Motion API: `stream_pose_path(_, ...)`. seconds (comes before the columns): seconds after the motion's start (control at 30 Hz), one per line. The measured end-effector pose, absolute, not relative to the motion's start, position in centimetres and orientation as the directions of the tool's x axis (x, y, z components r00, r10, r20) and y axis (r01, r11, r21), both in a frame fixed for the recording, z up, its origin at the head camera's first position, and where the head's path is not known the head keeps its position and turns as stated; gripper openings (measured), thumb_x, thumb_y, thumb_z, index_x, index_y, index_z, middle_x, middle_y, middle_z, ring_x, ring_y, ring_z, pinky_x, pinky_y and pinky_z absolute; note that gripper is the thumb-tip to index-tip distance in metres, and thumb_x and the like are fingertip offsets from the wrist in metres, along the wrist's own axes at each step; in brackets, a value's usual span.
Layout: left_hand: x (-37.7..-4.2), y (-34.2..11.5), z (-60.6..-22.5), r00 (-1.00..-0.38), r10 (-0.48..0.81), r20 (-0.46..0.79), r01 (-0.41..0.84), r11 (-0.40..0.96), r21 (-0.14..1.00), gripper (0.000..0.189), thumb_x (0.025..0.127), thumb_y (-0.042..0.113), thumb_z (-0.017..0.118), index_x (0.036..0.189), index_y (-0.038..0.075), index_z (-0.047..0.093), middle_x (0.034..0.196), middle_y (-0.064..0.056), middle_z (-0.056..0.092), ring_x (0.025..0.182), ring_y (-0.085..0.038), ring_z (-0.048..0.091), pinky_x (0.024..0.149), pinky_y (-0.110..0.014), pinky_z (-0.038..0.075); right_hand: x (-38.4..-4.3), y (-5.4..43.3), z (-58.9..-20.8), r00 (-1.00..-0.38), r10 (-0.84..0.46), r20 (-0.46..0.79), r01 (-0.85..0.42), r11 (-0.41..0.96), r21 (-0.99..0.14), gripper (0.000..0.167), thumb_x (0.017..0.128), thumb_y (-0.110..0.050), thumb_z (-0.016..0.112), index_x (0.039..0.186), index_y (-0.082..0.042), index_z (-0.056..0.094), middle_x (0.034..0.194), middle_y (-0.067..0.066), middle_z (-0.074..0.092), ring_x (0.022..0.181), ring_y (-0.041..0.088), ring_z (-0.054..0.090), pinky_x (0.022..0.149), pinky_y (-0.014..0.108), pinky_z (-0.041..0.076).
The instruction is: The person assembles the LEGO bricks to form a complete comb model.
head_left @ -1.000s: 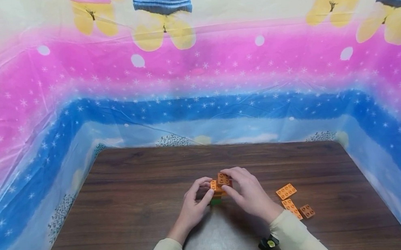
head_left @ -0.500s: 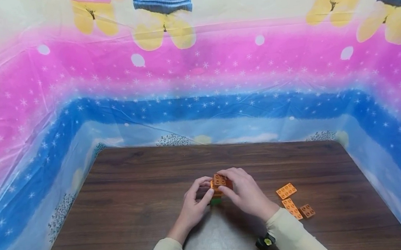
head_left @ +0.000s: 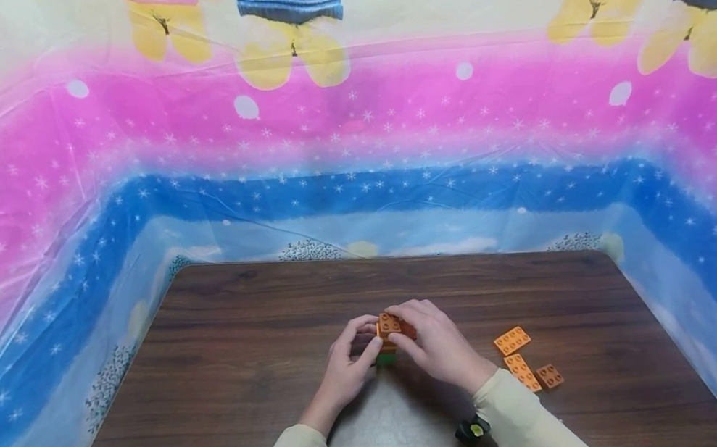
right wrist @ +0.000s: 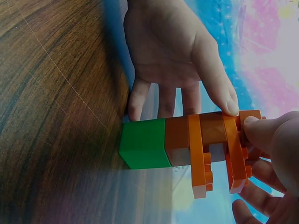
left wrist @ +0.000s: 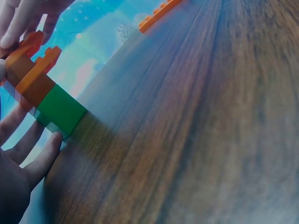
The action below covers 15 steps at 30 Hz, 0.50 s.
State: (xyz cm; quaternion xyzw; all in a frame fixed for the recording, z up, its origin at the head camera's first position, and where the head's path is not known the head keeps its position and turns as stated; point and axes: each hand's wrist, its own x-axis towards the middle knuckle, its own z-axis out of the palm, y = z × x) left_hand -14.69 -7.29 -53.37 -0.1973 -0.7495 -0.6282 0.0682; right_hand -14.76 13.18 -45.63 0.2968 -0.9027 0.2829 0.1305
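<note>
A short tower of toy building bricks stands on the table between the hands: a green block (right wrist: 145,143) at the bottom, then brown-orange bricks (right wrist: 178,140) alternating with flat orange plates (right wrist: 196,156) that stick out to one side. My left hand (head_left: 343,372) grips the tower from the left, its thumb (right wrist: 230,105) at the upper plate and other fingers spread along the far side. With thumb and fingers my right hand (head_left: 444,347) pinches a small brown-orange studded brick (head_left: 389,323) at the top of the tower. The right fingers partly hide this brick in the right wrist view.
Two flat orange plates (head_left: 511,341) (head_left: 521,372) and a brown-orange brick (head_left: 549,376) lie on the dark wood table (head_left: 244,323), right of the right hand. A printed cloth (head_left: 355,195) hangs around the back and sides of the table.
The right hand has shifted slightly left with the small brick, which now sits further left over the tower's top. The left hand and the loose pieces have stayed put.
</note>
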Motion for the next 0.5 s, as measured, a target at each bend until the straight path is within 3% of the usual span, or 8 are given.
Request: stream_pose_path(0.5,-14.62,-7.26,-53.2,-0.923,0.211,0.323,0.357,0.146,0.923,0.031,0.105,0.017,0.064,0.136,0.021,0.061,0.122,-0.009,0.069,0.116,-0.03,0.068,0.095,-0.044,0.056,-14.92,13.17,-45.52,-0.785,-0.477,0.395,-0.616,0.672,-0.412,0.034,0.098,-0.021,0.077,0.131,-0.013,0.07,0.116,-0.003,0.07,0.104,0.013,0.062,0.084,0.035,0.056)
